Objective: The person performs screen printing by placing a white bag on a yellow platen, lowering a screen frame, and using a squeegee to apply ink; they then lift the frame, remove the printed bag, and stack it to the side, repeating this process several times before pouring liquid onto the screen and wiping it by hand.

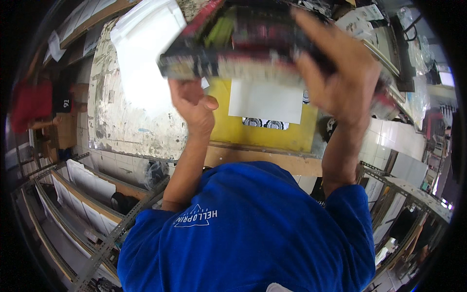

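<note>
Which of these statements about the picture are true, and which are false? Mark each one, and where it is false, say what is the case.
1. Both hands hold the frame. True: the left hand grips it from below, the right hand from above.
2. The white sheet lies on a green pad. False: it lies on a yellow pad.
3. The person's shirt is blue. True.
4. The frame rests flat on the table. False: it is held up above it, tilted and blurred.
5. The table's top is clean and smooth. False: it is stained and worn.
</note>
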Demonstrator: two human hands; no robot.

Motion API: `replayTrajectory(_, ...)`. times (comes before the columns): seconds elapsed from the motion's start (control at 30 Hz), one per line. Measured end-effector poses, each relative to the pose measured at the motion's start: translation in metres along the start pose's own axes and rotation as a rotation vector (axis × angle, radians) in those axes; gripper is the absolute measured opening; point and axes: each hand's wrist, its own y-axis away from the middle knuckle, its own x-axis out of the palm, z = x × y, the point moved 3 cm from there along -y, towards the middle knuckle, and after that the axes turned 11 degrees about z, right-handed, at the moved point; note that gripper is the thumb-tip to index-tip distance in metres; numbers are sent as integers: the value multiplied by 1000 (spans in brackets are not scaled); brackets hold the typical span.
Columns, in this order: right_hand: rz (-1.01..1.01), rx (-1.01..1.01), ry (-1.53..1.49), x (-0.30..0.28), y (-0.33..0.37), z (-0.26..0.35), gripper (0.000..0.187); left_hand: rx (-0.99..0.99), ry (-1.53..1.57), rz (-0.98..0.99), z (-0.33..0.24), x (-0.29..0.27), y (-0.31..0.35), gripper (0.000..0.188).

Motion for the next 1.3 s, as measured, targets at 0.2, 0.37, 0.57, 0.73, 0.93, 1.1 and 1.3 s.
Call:
replayTrajectory(0.2,225,277,-208,57,74,20,52,-522,-215,151,17,-84,93,112)
replayTrajectory(0.37,407,339,-341,144,134,9,54,-254,-722,370,47,-112,128,104)
replayTrajectory(0.57,674,380,-118,186,154,23,81,-286,-1123,463,52,-116,133,93)
replayTrajectory(0.73,537,424,-136,215,133,-18,83,-331,-1147,470,48,-117,133,88)
replayTrajectory(0.93,393,364,-23,251,75,-106,86,-331,-1122,475,46,-117,132,90)
replayTrajectory(1.1,296,301,55,279,28,-172,80,-354,-1111,477,47,-120,135,92)
replayTrajectory(1.3,341,286,118,301,-14,-224,82,-342,-1076,456,50,-122,139,93)
